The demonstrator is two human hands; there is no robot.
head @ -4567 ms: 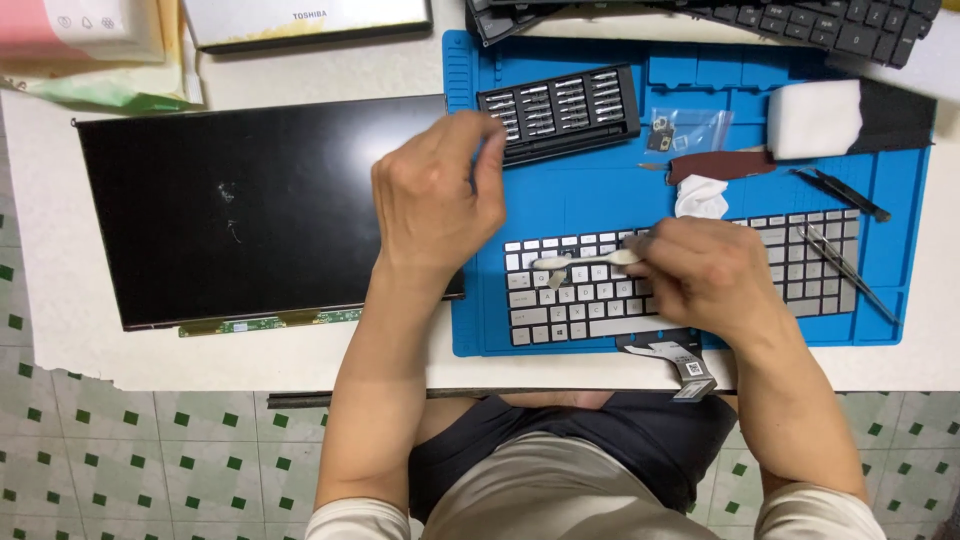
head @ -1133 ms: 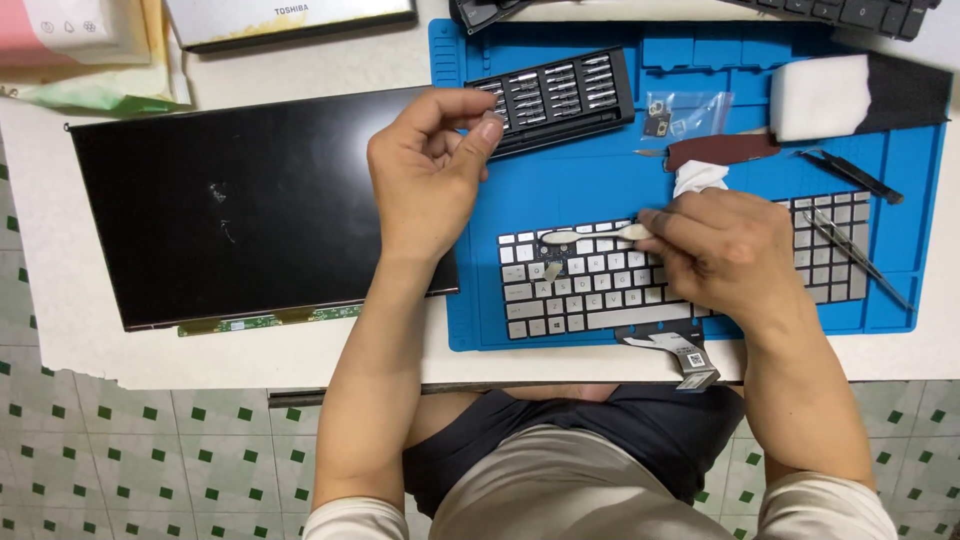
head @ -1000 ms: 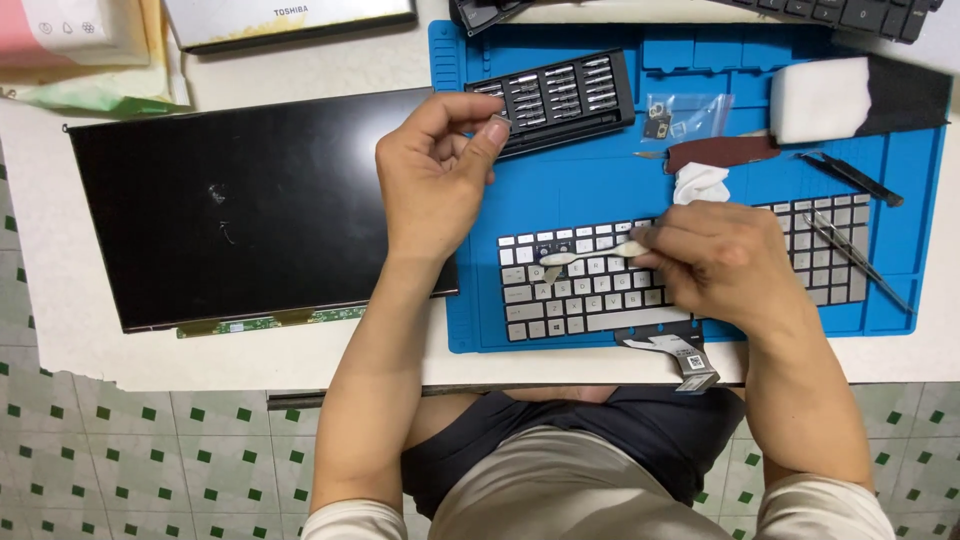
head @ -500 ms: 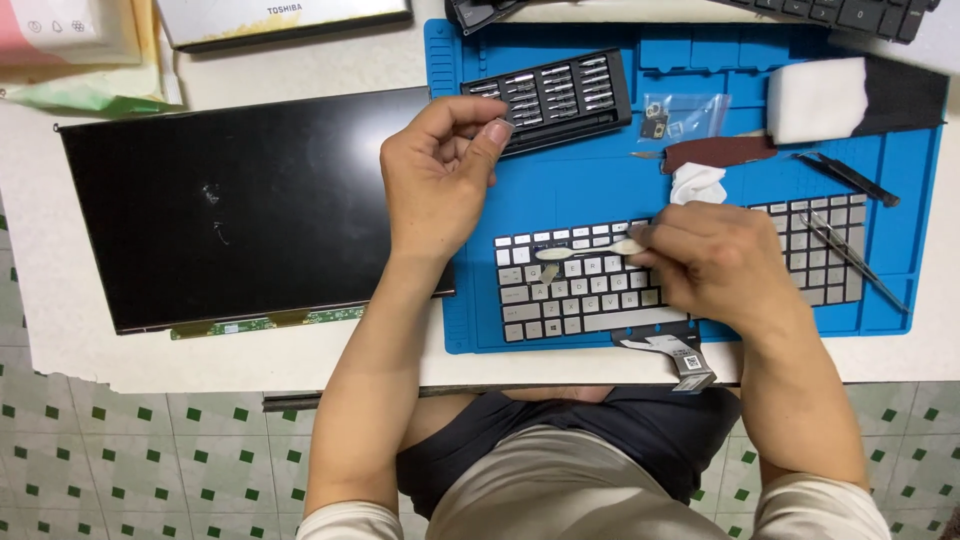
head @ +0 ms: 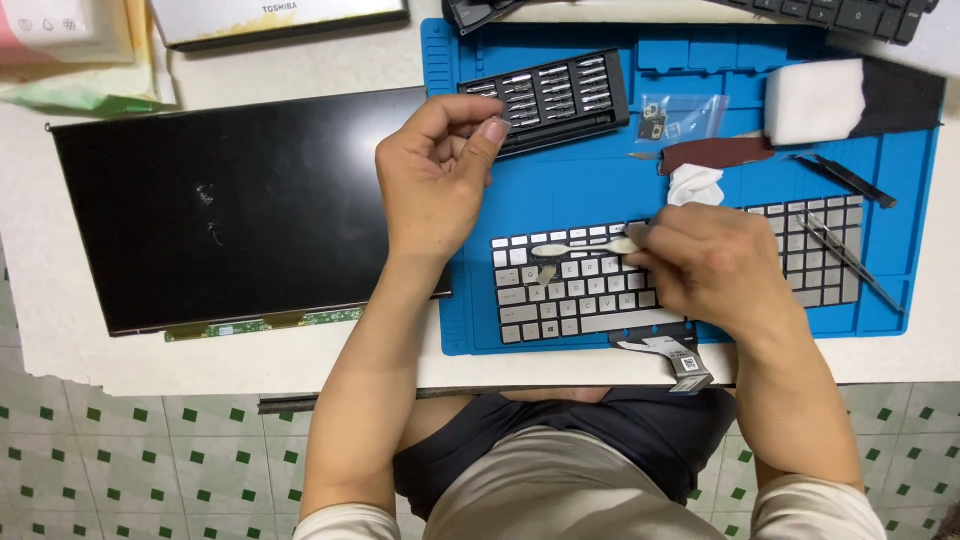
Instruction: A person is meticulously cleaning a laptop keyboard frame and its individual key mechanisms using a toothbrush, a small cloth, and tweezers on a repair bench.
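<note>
A silver keyboard (head: 580, 295) lies on a blue work mat (head: 600, 190) in front of me. My right hand (head: 710, 265) rests on the keyboard's middle and grips a pale flat pry tool (head: 570, 249), whose tip lies over the upper key rows. My left hand (head: 440, 170) hovers above the mat's left edge, just below a black case of screwdriver bits (head: 550, 95). Its fingers are curled, with the thumb pressed to the index finger. I see nothing between them.
A black display panel (head: 240, 210) lies left of the mat. On the mat are a white foam block (head: 815, 100), a small bag of parts (head: 670, 115), a dark red pick (head: 715, 155), a white tissue (head: 695, 185), tweezers (head: 845, 180) and a ribbon cable (head: 675, 350).
My left hand lifted off the mat's left edge toward the bit case and pinched its thumb and index finger together. My right hand has kept the pry tool on the keyboard.
</note>
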